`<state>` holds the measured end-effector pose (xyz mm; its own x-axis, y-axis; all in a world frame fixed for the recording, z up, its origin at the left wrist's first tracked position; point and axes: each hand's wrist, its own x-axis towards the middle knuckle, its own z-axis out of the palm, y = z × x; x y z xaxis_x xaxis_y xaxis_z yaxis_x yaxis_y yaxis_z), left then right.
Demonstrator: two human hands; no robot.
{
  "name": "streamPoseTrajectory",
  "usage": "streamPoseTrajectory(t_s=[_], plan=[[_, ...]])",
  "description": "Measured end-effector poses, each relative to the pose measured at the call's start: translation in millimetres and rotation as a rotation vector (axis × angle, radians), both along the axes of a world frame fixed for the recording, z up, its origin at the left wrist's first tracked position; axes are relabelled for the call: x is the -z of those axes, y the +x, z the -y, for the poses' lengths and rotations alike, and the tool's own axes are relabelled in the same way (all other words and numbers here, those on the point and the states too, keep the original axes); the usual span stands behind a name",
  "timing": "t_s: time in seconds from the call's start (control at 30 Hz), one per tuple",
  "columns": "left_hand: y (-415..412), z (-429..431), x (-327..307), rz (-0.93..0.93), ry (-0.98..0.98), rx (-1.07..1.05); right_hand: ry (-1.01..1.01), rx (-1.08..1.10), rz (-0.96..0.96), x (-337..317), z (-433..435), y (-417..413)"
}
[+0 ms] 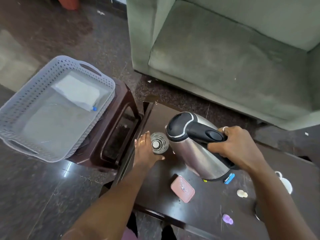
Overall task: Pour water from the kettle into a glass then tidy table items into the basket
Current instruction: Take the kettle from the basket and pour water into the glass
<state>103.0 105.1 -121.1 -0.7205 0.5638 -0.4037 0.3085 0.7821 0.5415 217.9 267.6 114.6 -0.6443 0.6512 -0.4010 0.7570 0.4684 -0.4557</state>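
A steel kettle (192, 149) with a black lid and handle is tilted to the left, its spout over a clear glass (159, 143) that stands on the dark table (199, 212). My right hand (232, 148) grips the kettle's black handle. My left hand (147, 149) wraps around the left side of the glass, thumb in front. A grey perforated basket (34, 94) sits on a dark stool (119, 118) left of the table; a white folded item with a blue cap lies inside.
On the table lie a pink lidded box (182, 189), a blue item (229, 178) under the kettle's base, a white cup (285, 182), a small cream piece (242, 193) and a purple piece (227, 219). A green sofa (225, 58) stands behind.
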Motion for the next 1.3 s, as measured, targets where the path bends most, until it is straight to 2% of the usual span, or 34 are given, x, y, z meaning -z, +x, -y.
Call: streamPoseTrajectory(t_s=[0.37,0.53,0.7,0.97,1.3], plan=[[-4,0,9,-0.032,0.131,-0.007,0.077,-0.163,0.200,37,10,-6],[-6,-2,1,0.087,0.290,-0.073,0.070,-0.162,0.227,44,23,-18],[-4,-1,-3,0.202,0.364,-0.155,0.045,-0.110,0.253,46,28,-23],[-1,-1,0,0.250,0.349,-0.227,0.060,-0.114,0.288,51,31,-25],[-2,-3,2,0.243,0.284,-0.203,0.044,-0.077,0.318,51,29,-21]])
